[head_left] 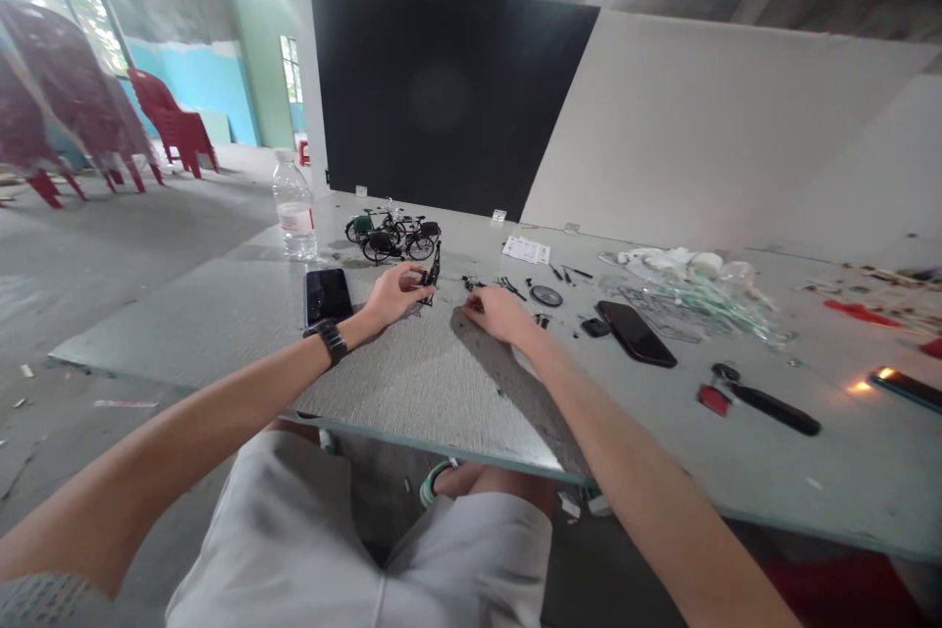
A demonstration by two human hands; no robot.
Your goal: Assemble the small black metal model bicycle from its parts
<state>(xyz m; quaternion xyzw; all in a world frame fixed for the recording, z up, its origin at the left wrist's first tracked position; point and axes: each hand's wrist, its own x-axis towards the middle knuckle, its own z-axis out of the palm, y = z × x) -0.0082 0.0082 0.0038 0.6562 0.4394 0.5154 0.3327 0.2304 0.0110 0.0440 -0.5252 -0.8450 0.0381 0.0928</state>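
My left hand (399,292) is closed on a small black model bicycle frame (434,267), held upright just above or on the table. To its right, my right hand (500,312) rests low over the tabletop with fingers pinched; whatever lies between the fingertips is too small to make out. Beyond it are small black bicycle parts (513,287) and a spoked model wheel (546,295). Assembled miniature bicycles (401,240) stand behind my left hand. A dark phone (328,296) lies beside my left wrist.
A water bottle (294,211) stands at the far left of the table (183,314). A paper sheet (526,249), a second phone (635,333), a black-handled tool (776,407) and a heap of plastic packaging (692,285) lie to the right. A black panel (448,98) rises behind.
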